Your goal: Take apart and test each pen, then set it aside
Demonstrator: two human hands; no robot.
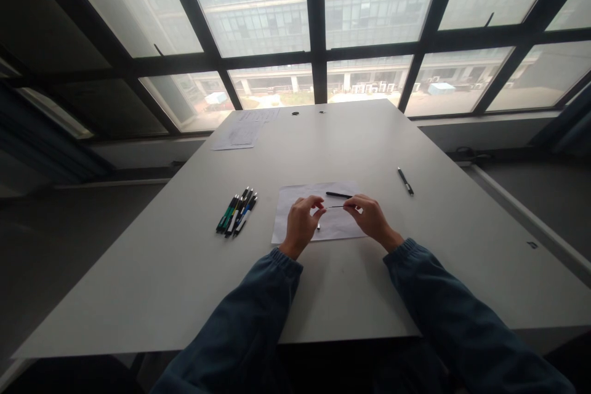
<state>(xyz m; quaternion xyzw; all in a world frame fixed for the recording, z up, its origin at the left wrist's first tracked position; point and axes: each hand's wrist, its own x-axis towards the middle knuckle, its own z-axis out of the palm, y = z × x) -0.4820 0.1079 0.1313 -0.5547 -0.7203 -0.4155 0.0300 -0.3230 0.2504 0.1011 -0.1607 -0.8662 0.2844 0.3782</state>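
Note:
Above a white sheet of paper [289, 215], my two hands face each other around a thin dark pen refill [336, 206]. My right hand [367, 215] pinches the right end of the refill between thumb and fingers. At the other end, my left hand [302, 221] has its thumb and forefinger curled close to the tip; whatever sits between them is too small to make out. A black pen barrel [338, 195] lies on the paper just beyond the hands. Beside my left thumb, a small silver-and-dark piece [318, 227] rests on the sheet.
Left of the paper lies a bunch of several pens [237, 212], with green, blue and black barrels. A single black pen [406, 181] lies to the right. Printed sheets [240, 132] lie at the white table's [161, 283] far left, before large windows.

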